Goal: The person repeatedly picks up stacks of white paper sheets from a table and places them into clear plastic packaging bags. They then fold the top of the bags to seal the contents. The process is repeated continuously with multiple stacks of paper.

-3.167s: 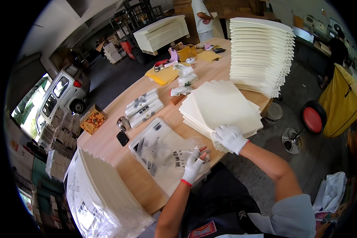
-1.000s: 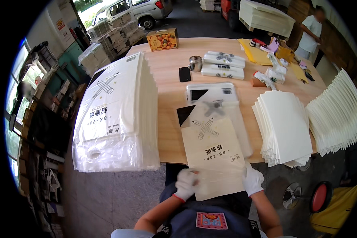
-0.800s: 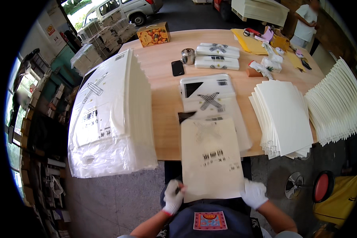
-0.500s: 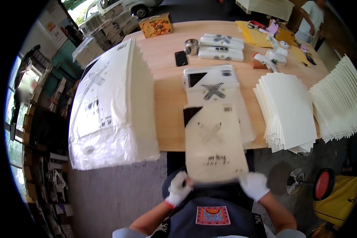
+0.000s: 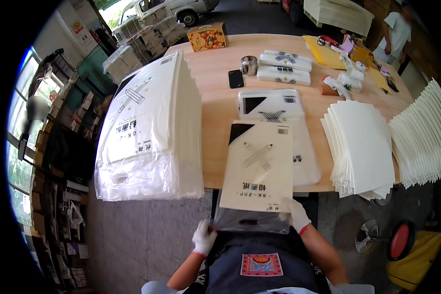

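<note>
A clear plastic bag [image 5: 232, 220] filled with cream paper [image 5: 256, 183] lies over the table's near edge, its transparent end with a handle hole toward me. Pencil drawings and a black corner are printed on its face. At its near left corner, my left hand [image 5: 204, 237], in a white glove, has its fingers closed on the plastic. My right hand [image 5: 299, 215], also gloved, grips the bag's right edge, thumb on top. Beyond lies a pile of flat printed bags [image 5: 308, 161], partly covered by the filled one.
On the left stands a tall stack of filled bags [image 5: 147, 112]; fanned white paper [image 5: 362, 147] and more paper [image 5: 424, 134] lie right. Farther back are a phone [image 5: 235, 79], a metal cup [image 5: 249, 65], rolled bags [image 5: 284, 68] and a fruit box [image 5: 207, 37]. A stool [image 5: 402, 240] stands right.
The bag's clear end now lies spread out toward me, showing its handle hole. My right hand has shifted from the near right corner up along the side. My view has shifted slightly.
</note>
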`<action>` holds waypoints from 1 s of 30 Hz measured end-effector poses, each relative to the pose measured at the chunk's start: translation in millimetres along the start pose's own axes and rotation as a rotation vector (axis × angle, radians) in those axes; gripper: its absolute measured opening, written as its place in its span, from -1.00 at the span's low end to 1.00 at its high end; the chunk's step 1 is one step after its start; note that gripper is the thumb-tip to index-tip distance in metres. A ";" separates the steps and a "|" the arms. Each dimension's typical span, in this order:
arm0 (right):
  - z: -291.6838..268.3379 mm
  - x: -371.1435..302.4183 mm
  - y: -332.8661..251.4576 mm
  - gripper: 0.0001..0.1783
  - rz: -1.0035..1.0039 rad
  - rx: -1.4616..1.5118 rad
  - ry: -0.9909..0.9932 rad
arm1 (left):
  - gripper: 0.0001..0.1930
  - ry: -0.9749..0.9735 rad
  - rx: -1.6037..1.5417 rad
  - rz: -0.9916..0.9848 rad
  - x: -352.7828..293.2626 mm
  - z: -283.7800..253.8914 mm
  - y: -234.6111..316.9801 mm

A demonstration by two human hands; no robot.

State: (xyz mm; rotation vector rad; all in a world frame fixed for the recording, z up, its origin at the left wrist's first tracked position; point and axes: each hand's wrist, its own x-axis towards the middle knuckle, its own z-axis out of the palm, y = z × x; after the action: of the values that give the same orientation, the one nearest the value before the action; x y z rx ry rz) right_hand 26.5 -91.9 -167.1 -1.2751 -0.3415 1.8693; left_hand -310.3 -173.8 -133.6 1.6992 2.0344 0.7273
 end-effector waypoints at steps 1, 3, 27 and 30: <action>3.2 0.8 2.1 -0.73 -0.016 0.053 -0.012 | -0.82 -0.081 0.024 -0.022 -13.5 -13.2 -5.8; 10.0 -3.2 -3.1 -0.73 -0.008 0.029 0.035 | -0.84 0.015 -0.126 -0.004 -24.6 -14.5 -26.5; 142.9 -29.6 -84.5 -0.52 -0.204 0.053 -0.527 | -0.84 0.257 -0.261 0.757 97.2 -202.0 184.6; 240.4 -52.1 -162.4 -0.61 -0.394 -0.643 -0.437 | -0.75 0.623 -0.748 0.461 103.0 -254.7 156.5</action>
State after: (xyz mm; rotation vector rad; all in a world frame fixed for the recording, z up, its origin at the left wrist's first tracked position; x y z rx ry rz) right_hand -96.9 22.0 75.1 -1.0599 -1.4106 1.7267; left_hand -360.1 -88.0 166.7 1.5658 1.3376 2.0677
